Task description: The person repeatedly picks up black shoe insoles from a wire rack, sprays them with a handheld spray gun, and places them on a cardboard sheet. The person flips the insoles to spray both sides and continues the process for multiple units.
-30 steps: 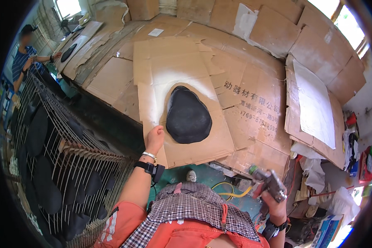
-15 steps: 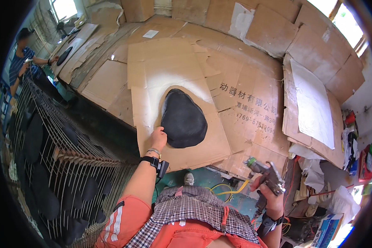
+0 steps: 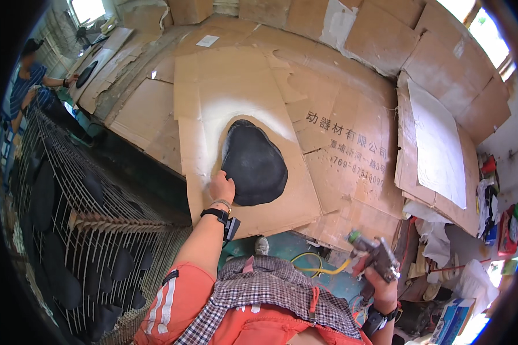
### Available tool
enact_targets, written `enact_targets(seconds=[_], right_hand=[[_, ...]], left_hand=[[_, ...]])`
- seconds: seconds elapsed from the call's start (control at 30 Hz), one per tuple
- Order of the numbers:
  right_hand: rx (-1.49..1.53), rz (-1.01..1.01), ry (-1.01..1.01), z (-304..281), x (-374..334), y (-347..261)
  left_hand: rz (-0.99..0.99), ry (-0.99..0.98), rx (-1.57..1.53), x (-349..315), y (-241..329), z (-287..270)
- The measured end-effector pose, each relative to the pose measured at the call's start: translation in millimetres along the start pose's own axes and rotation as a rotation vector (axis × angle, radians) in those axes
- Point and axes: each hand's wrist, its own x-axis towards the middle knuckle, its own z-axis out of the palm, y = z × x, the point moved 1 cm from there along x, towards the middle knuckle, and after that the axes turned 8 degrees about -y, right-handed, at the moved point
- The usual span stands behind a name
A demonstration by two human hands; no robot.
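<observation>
A black, rounded triangular pad [image 3: 255,164] lies flat on a cardboard sheet [image 3: 230,80] that carries white overspray around the pad's upper side. At the pad's lower left edge is my left hand [image 3: 221,188], its fingers closed on the rim. Off to the lower right, clear of the cardboard, my right hand [image 3: 381,283] grips a metal spray gun [image 3: 380,259] with a green part at its front end. A yellow hose [image 3: 331,270] runs near the gun; where it joins is hard to see.
Wire racks [image 3: 98,230] with several black pads stand at the left. A co-worker [image 3: 31,86] in a striped shirt handles another dark pad [image 3: 87,74] at the far left. White paper [image 3: 437,144] covers a slanted cardboard panel on the right. Cluttered bags hang beyond it.
My left hand has shifted slightly up and left along the pad's edge. The spray gun has moved a little down and right, away from the cardboard.
</observation>
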Motion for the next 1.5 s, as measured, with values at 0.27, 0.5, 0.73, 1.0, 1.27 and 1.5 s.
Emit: enact_targets(seconds=[0.27,0.5,0.73,1.0,1.27,1.5], right_hand=[[-0.037,0.048,-0.156,-8.3,3.9,0.9],[-0.007,0.086,-0.095,-23.5,-0.9,-2.2],[-0.187,0.138,-0.317,-23.8,67.6,33.2],[-0.146,0.074,-0.732,84.5,266.2,161.3],[0.385,0.543,-0.634,117.1,353.1,197.0],[0.383,0.598,-0.653,110.9,365.2,205.7]], left_hand=[[-0.079,-0.038,-0.255,5.1,9.5,-5.6],[-0.381,-0.186,-1.103,14.2,-8.1,22.2],[-0.293,-0.478,-1.201,9.7,34.6,2.3],[-0.059,-0.695,-1.535,37.3,156.2,-65.3],[0.054,-0.487,-1.937,50.8,183.3,-120.8],[0.355,-0.211,-2.173,0.5,191.3,-304.3]])
